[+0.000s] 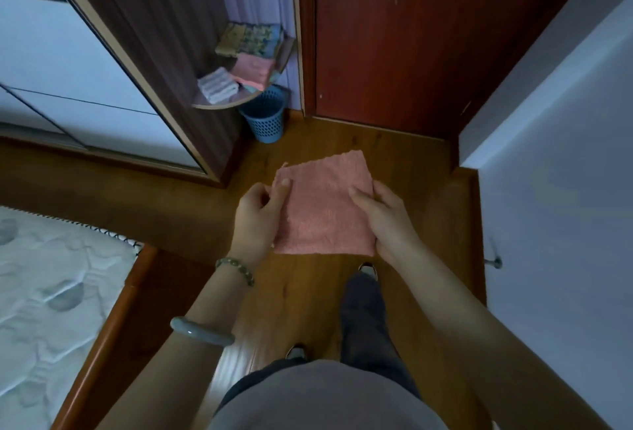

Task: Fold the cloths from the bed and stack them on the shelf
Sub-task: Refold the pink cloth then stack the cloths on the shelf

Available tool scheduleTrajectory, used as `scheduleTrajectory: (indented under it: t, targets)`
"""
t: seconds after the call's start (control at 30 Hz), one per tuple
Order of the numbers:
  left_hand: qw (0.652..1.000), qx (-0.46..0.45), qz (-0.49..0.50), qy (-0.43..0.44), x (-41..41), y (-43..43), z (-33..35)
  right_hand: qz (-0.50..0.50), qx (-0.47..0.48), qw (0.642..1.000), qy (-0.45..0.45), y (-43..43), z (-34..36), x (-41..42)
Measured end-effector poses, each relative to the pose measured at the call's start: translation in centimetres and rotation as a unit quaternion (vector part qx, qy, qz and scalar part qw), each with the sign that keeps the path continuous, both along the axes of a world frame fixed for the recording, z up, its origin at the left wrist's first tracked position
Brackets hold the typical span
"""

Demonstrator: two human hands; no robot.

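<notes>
A pink cloth, folded to a flat square, is held in the air above the wooden floor. My left hand pinches its left edge near the top corner. My right hand grips its right edge with the thumb on top. The curved corner shelf stands ahead on the left. On it lie a folded white cloth, a stack of pink cloths and patterned cloths on the tier above. The bed with its white mattress lies at the lower left.
A blue perforated bin stands on the floor under the shelf. A dark red door is straight ahead, a white wall on the right, and a wardrobe with pale sliding panels on the left. My feet are on the wooden floor.
</notes>
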State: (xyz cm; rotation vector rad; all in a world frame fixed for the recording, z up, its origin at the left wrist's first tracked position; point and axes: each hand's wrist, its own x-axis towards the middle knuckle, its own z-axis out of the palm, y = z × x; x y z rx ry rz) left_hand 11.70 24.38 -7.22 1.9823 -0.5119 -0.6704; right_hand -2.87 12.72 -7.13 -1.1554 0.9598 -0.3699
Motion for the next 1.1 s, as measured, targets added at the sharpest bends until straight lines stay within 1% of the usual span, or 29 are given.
scheduleTrajectory:
  t: [0.1,0.17,0.37,0.53,0.67,0.8,0.9,0.97,1.03,1.1]
  targets:
    - [0.997,-0.027,0.041,0.053,1.9,-5.4,0.0,0.03,-0.008,0.999,0.008,-6.6,-0.4,2.4]
    - [0.99,-0.047,0.088,0.101,2.7,-9.4,0.1,0.062,-0.014,0.998,0.021,-11.5,-0.1,3.9]
    - [0.97,-0.069,0.199,0.124,5.3,-18.5,-0.1,0.14,-0.041,0.989,0.025,-21.8,0.8,9.5]
    - [0.958,-0.089,0.253,0.102,9.5,-22.0,-0.4,0.215,-0.031,0.975,0.046,-26.8,-0.5,16.0]
    - [0.953,-0.115,0.265,0.095,14.5,-23.2,-1.6,0.268,-0.031,0.963,0.023,-29.3,-1.7,22.2]
    - [0.951,-0.113,0.285,0.047,19.8,-25.4,-2.7,0.293,-0.034,0.955,0.013,-31.8,-3.0,29.0]
    - [0.93,-0.138,0.334,0.071,23.5,-27.3,-3.0,0.31,-0.044,0.95,0.012,-34.0,-3.4,33.6]
    - [0.924,-0.148,0.342,0.088,25.8,-28.3,-3.1,0.317,-0.052,0.947,0.011,-35.3,-3.4,36.0]
    - [0.93,-0.125,0.335,0.081,28.2,-29.5,-3.2,0.325,-0.048,0.944,0.033,-36.8,-3.3,38.1]
    - [0.939,-0.101,0.325,0.054,30.1,-30.7,-3.3,0.33,-0.052,0.941,0.046,-38.0,-3.6,39.7]
